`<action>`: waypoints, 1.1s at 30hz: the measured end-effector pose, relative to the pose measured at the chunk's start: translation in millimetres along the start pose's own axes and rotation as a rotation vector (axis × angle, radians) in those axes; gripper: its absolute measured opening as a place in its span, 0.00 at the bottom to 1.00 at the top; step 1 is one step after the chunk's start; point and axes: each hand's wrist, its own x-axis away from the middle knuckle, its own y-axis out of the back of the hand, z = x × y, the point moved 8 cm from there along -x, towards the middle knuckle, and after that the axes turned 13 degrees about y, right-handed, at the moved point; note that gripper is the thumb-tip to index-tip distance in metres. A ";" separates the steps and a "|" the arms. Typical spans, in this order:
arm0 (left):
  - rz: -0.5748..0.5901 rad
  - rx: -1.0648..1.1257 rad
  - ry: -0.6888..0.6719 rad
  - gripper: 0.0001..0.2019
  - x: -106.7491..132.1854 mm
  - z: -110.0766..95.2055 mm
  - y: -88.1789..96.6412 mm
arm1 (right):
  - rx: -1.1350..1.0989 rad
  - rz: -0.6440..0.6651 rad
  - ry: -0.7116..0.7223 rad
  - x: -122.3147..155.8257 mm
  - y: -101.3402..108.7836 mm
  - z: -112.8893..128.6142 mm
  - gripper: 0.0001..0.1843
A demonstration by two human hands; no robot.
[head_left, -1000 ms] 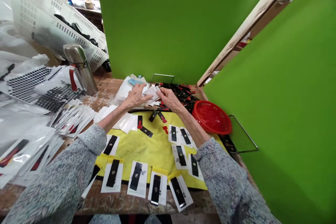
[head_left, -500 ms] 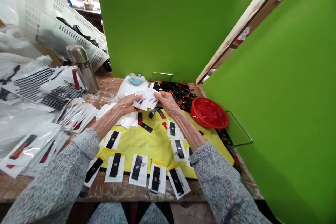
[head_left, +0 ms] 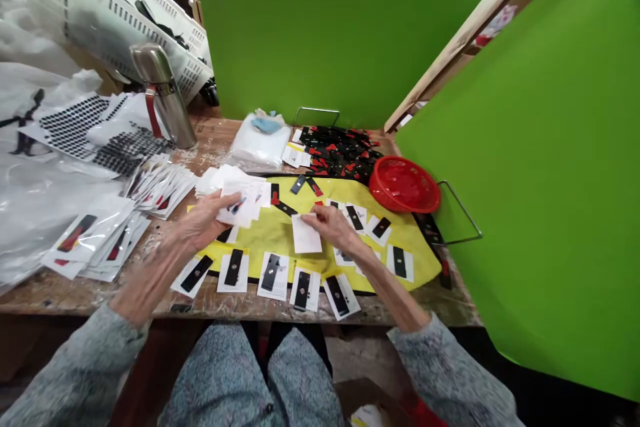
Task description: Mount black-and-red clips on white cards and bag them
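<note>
while the right hand closes thumb and fingertips on the upper corner of a single white card, that card lies nearly flat on the yellow cloth at the middle of the frame. the left hand, left of centre, is curled tight around a fanned stack of white cards, thumb on top. below them, along the cloth's near edge, runs a row of cards with black strips. a heap of black and red strips sits at upper centre, just beside a red basket; a steel flask stands at upper left.

from where i stand, the thing to get right is a light, even grip: one card only, no second sticking under it, laid square to its neighbours with a clear gap. the left thumb should keep the fan from sliding.
</note>
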 end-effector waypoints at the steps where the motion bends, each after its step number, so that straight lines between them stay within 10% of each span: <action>1: -0.026 0.028 0.014 0.07 5.7 9.7 5.5 | 0.139 -0.053 0.014 7.6 0.7 3.0 0.14; 4: -0.053 0.085 0.027 0.07 14.2 36.3 8.6 | 0.246 -0.231 0.121 18.1 -1.3 30.2 0.08; 12: -0.022 0.139 -0.010 0.12 13.0 55.9 1.5 | -0.704 -0.021 0.044 -6.5 -62.7 62.8 0.18; 20: -0.246 0.188 -0.110 0.09 26.7 44.0 46.2 | -0.289 -0.039 -0.052 -10.3 -79.2 29.6 0.18; 27: -0.217 0.144 -0.119 0.15 31.0 47.6 47.0 | 0.010 -0.152 -0.051 -6.5 -64.7 48.3 0.08; 33: -0.133 0.131 -0.121 0.18 26.1 52.2 26.1 | -0.681 0.117 0.056 -7.5 -91.5 74.7 0.15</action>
